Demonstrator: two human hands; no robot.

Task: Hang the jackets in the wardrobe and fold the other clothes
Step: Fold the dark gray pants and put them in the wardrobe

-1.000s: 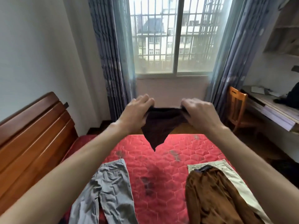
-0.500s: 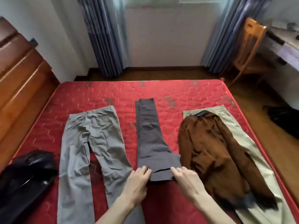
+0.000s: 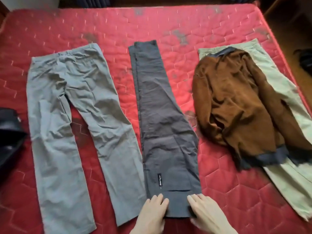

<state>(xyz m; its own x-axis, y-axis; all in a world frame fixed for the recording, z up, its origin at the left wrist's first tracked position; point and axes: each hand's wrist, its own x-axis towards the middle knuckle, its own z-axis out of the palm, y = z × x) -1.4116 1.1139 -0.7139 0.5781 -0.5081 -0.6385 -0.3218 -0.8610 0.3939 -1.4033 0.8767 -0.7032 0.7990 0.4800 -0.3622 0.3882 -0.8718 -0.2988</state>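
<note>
Dark grey trousers (image 3: 162,125), folded lengthwise, lie flat down the middle of the red mattress (image 3: 219,183), waistband nearest me. My left hand (image 3: 152,213) grips the waistband's left corner and my right hand (image 3: 206,214) grips its right corner, fingers on top of the cloth. Light grey trousers (image 3: 70,119) are spread flat to the left. On the right, a brown jacket (image 3: 243,105) with dark collar and hem lies crumpled on top of beige trousers (image 3: 287,176). A black jacket (image 3: 9,132) sits at the left edge.
The mattress's far edge runs along the top, with dark floor beyond it. A dark object (image 3: 306,59) lies on the floor past the bed's right side. Bare red mattress shows between the garments and at the near right.
The trousers went from held up in the air to laid flat on the mattress. My view has tipped down and closer; both hands stay at the waistband.
</note>
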